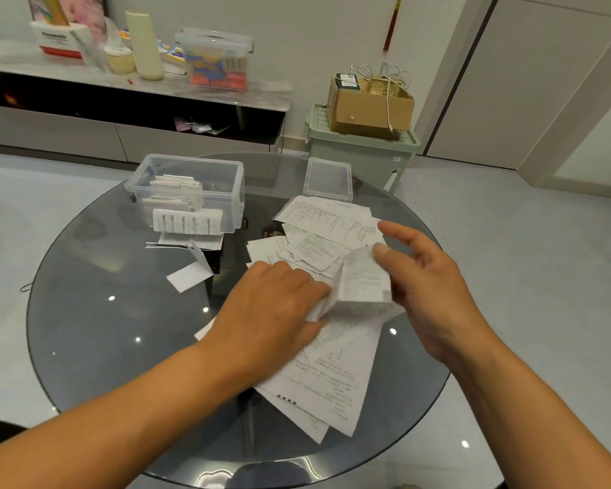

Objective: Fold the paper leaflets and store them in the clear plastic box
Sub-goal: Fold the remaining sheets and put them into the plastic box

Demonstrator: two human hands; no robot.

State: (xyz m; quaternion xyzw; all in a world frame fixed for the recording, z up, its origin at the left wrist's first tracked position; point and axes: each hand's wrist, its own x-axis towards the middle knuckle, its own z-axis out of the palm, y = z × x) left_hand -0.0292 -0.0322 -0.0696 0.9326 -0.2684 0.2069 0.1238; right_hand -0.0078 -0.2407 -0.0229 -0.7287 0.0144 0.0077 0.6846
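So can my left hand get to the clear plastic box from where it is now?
Probably yes. The left hand rests on the leaflet pile; the clear plastic box sits open ahead-left, with only bare glass and a few folded leaflets between.
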